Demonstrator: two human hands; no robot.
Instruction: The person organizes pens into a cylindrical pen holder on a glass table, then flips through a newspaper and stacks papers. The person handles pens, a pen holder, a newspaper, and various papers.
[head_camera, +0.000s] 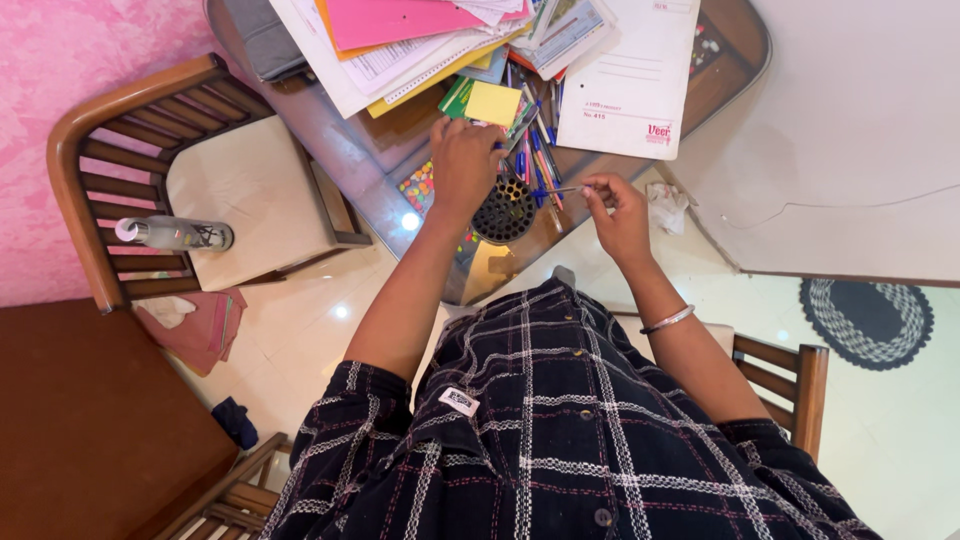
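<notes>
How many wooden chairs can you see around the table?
2: one chair at the left with a bottle lying on its seat, and the chair the person sits on. Others may be hidden.

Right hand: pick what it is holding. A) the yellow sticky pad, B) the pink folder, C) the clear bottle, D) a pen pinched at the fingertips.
D: the right hand pinches a thin pen at its fingertips, beside the black mesh pen holder, while the left hand rests over the loose pens on the desk.
</notes>
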